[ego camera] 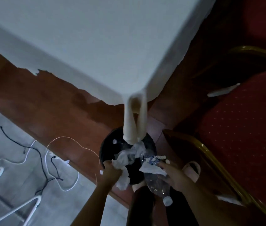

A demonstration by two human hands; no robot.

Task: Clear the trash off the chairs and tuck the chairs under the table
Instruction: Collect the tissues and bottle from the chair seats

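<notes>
A black round bin [107,152] stands on the floor under the table corner, with crumpled paper and a wrapper [155,158] inside. My left hand [112,172] is closed on a wad of white tissue [122,178] over the bin's near rim. My right hand [176,175] grips a clear plastic bottle [157,185] and a piece of white paper, the bottle's cap pointing toward me. A red padded chair [243,128] with a gold frame stands at the right, with white paper scraps [223,92] on its seat edges.
A table under a white cloth [104,46] fills the upper middle, its corner drape hanging into the bin. A brown wooden board [47,103] runs along the floor. Black and white cables [39,154] and a white metal frame [6,193] lie at the left. My slippered foot [192,170] is beside the bin.
</notes>
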